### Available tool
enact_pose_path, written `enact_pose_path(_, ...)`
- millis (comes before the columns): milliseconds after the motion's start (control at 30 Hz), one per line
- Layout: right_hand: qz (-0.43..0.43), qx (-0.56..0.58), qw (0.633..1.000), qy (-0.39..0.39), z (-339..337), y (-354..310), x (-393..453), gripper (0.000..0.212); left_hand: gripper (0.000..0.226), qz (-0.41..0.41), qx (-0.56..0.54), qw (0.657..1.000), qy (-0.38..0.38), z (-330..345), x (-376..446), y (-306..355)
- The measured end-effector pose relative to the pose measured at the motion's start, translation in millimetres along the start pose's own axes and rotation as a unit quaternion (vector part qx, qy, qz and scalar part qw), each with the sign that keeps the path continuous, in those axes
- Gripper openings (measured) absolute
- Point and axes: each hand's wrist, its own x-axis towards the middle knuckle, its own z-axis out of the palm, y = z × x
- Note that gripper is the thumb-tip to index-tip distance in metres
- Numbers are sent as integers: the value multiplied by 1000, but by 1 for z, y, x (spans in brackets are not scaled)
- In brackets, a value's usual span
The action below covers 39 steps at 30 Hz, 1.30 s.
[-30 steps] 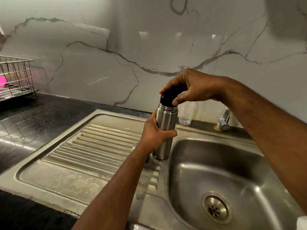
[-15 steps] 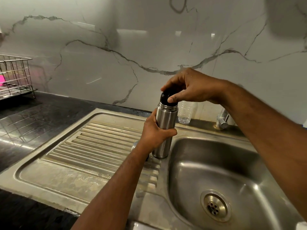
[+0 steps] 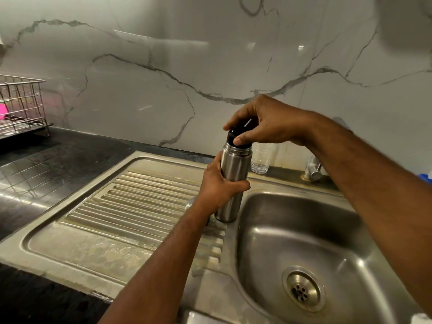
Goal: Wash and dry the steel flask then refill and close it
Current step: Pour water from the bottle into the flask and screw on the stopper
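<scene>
The steel flask (image 3: pixel 234 167) stands upright on the sink's ridge between the drainboard and the basin. My left hand (image 3: pixel 218 187) grips its body around the middle. On the flask's mouth sits a black stopper (image 3: pixel 232 137), and my right hand (image 3: pixel 261 123) holds it from above with thumb and fingers curled round it. A small steel piece (image 3: pixel 189 202) shows just behind my left wrist, mostly hidden.
The steel sink (image 3: pixel 292 235) with its drain lies at the lower right, the ribbed drainboard (image 3: pixel 140 206) to the left. A clear plastic bottle (image 3: pixel 260 160) and the tap base (image 3: pixel 313 170) stand against the marble wall. A wire rack (image 3: pixel 21 106) sits on the black counter at far left.
My right hand's fingers have shifted round the black stopper, and the stopper sits slightly lower on the flask. The flask and my left hand stay in place.
</scene>
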Motion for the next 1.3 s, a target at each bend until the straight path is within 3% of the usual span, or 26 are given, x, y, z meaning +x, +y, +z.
enact_pose_path(100, 18, -78, 996, 42, 6, -8, 8, 38, 77, -6, 1, 1000, 3, 0, 0, 0)
enact_pose_path(233, 56, -185, 970, 148, 26, -10, 14, 61, 77, -5, -4, 1000, 2, 0, 1, -2)
enact_pose_path(300, 70, -140, 982, 108, 18, -7, 11, 66, 77, -2, -4, 1000, -4, 0, 1, -2)
enact_pose_path(400, 52, 30, 998, -20, 4, -2, -2, 55, 76, 2, 0, 1000, -4, -1, 2, -3)
enact_pose_path(467, 21, 36, 999, -14, 6, 3, -5, 46, 77, 4, 1, 1000, 0, -1, 3, -3)
enact_pose_path(600, -15, -91, 992, 89, 20, 7, 4, 43, 79, 0, 0, 1000, 6, 0, 2, -3)
enact_pose_path(767, -30, -267, 934, 235, 42, 15, 14, 60, 75, 3, 14, 1000, -5, -1, 2, -1)
enact_pose_path(967, -143, -402, 898, 101, 26, 15, 13, 50, 77, 1, 18, 1000, -16, 0, 1, 1)
enact_pose_path(1300, 78, -390, 893, 209, 59, -11, 20, 45, 77, -17, -19, 1000, 3, 0, 1, 1)
